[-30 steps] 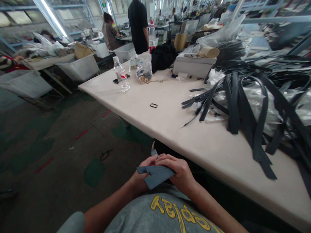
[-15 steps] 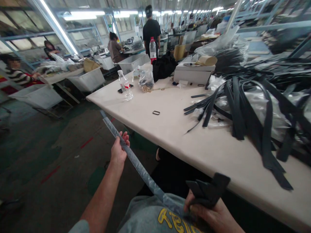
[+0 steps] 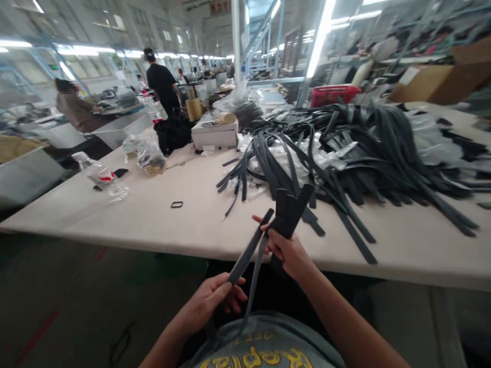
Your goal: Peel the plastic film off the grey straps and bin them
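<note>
My left hand (image 3: 217, 299) pinches a dark grey strap (image 3: 247, 255) between thumb and fingers, low in front of my body. The strap slants up to the right, its end near the fingers of my right hand (image 3: 286, 248). That hand is closed around a bunch of short black strap ends (image 3: 289, 209), which fan out above the fist. A narrow grey length (image 3: 254, 283) hangs from there toward my shirt. Both hands are at the near edge of the table. A black rectangular ring (image 3: 177, 204) lies on the tabletop to their left.
A large heap of black straps (image 3: 360, 158) covers the table's right side, mixed with clear plastic. At left lie a tipped water bottle (image 3: 102, 176) and a bag of small metal parts (image 3: 151, 158). Behind them are a black bag (image 3: 174, 135) and a white box (image 3: 215, 135).
My view has turned right. My left hand has come in from the far left, now holding the strap near my right hand. My right hand has risen to the table edge with its bunch.
</note>
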`<state>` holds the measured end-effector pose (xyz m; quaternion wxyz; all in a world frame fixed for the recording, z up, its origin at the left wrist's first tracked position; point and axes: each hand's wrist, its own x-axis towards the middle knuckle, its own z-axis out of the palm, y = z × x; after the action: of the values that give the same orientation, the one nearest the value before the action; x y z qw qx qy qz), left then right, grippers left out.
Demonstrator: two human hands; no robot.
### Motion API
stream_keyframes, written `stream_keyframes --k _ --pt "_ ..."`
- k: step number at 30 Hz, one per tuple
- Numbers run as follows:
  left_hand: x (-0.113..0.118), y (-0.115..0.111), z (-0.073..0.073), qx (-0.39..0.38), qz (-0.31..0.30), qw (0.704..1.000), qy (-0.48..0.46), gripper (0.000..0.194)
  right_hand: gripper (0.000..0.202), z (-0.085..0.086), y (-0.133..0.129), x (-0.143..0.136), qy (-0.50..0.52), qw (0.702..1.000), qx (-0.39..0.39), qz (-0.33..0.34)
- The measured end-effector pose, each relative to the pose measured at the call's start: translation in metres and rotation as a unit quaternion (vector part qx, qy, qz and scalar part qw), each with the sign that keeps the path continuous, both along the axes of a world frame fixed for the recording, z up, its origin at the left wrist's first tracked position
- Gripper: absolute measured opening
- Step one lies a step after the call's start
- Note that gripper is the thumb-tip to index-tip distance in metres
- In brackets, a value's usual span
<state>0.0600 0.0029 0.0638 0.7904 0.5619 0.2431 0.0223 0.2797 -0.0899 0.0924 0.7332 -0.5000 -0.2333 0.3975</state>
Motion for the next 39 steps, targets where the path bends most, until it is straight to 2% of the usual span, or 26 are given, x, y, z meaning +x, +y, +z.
stream_keyframes --k 3,6,9,12,13,16,19,22,24,26,28,29,32,33,35,37,39 --pt "0.008 -0.001 0.006 0.041 -0.061 0.997 0.035 0.038 0.032 0.004 -0.014 0.009 -0.011 1.0 0.003 -0.015" --pt "0.026 -0.001 0.019 0.109 -0.048 0.993 -0.002 0.043 0.038 0.01 -0.03 0.006 -0.045 0.998 -0.034 -0.032" --pt "0.054 -0.01 0.032 0.16 -0.045 0.984 -0.069 0.055 0.034 0.018 -0.042 -0.004 -0.063 0.997 -0.029 -0.038" --pt "0.08 -0.03 0.04 0.206 -0.084 0.973 -0.059 0.032 0.034 0.025 -0.056 -0.006 -0.069 0.996 -0.025 -0.044" --pt "0.086 -0.038 0.041 0.22 -0.101 0.969 -0.05 0.03 0.035 0.027 -0.062 -0.005 -0.079 0.995 -0.036 -0.05" --pt "0.095 -0.058 0.041 0.281 -0.175 0.943 -0.041 0.032 0.037 0.032 -0.088 0.004 -0.132 0.984 -0.073 -0.096" --pt "0.097 -0.075 0.038 0.354 -0.274 0.892 -0.058 0.031 0.035 0.036 -0.124 0.014 -0.17 0.959 -0.102 -0.203" --pt "0.103 -0.089 0.032 0.396 -0.345 0.847 -0.08 0.03 0.033 0.033 -0.162 0.02 -0.18 0.928 -0.127 -0.3" --pt "0.109 -0.096 0.026 0.397 -0.365 0.838 -0.08 0.029 0.032 0.03 -0.186 0.023 -0.177 0.915 -0.148 -0.332" --pt "0.114 -0.098 0.019 0.368 -0.368 0.85 -0.078 0.027 0.032 0.03 -0.209 0.026 -0.162 0.896 -0.166 -0.379" --pt "0.117 -0.094 0.009 0.33 -0.339 0.878 -0.071 0.032 0.029 0.038 -0.236 0.029 -0.157 0.852 -0.158 -0.473" --pt "0.118 -0.09 0.002 0.311 -0.317 0.894 -0.062 0.038 0.026 0.045 -0.25 0.032 -0.167 0.816 -0.143 -0.535" --pt "0.118 -0.075 -0.022 0.278 -0.25 0.928 -0.017 0.05 0.015 0.068 -0.299 0.038 -0.238 0.676 -0.113 -0.688" --pt "0.117 -0.07 -0.03 0.275 -0.237 0.932 -0.003 0.054 0.013 0.074 -0.316 0.04 -0.262 0.631 -0.118 -0.72" --pt "0.115 -0.062 -0.045 0.275 -0.227 0.934 0.015 0.061 0.012 0.077 -0.347 0.046 -0.272 0.56 -0.147 -0.768" --pt "0.111 -0.057 -0.057 0.276 -0.234 0.932 0.024 0.065 0.016 0.068 -0.372 0.054 -0.232 0.516 -0.179 -0.805" --pt "0.108 -0.053 -0.066 0.279 -0.242 0.929 0.025 0.067 0.017 0.046 -0.389 0.063 -0.165 0.508 -0.206 -0.82"
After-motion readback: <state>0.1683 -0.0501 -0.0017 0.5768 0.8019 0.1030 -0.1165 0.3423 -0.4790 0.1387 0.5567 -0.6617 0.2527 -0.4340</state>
